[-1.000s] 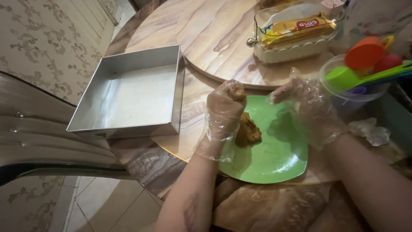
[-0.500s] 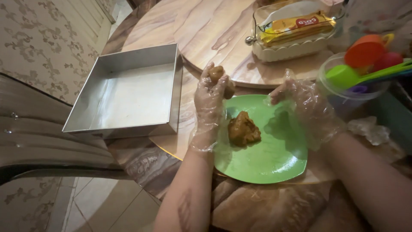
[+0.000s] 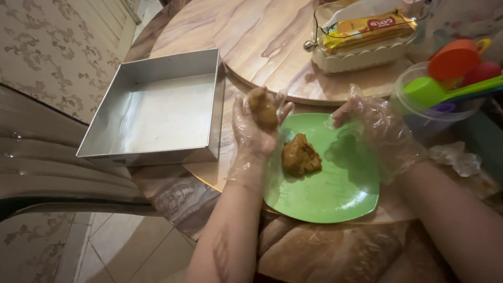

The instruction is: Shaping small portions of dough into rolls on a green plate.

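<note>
Both my hands wear clear plastic gloves. My left hand (image 3: 258, 128) cradles a small brown dough ball (image 3: 263, 107) in its palm, held over the left rim of a green plate (image 3: 335, 188). A larger lump of brown dough (image 3: 299, 154) lies on the plate just right of that hand. My right hand (image 3: 380, 131) hovers over the plate's upper right part, fingers loosely apart, holding nothing. An empty square metal baking pan (image 3: 157, 110) sits to the left of my left hand on the table.
A white dish holding a yellow snack packet (image 3: 361, 39) stands at the back. A clear tub of coloured measuring cups and spoons (image 3: 445, 86) is at the right. The wooden table (image 3: 251, 31) edge and a tiled floor (image 3: 120, 251) lie lower left.
My left hand has lifted the small dough ball off the plate and shifted it left toward the pan, then turned palm up. The right hand has stayed over the plate.
</note>
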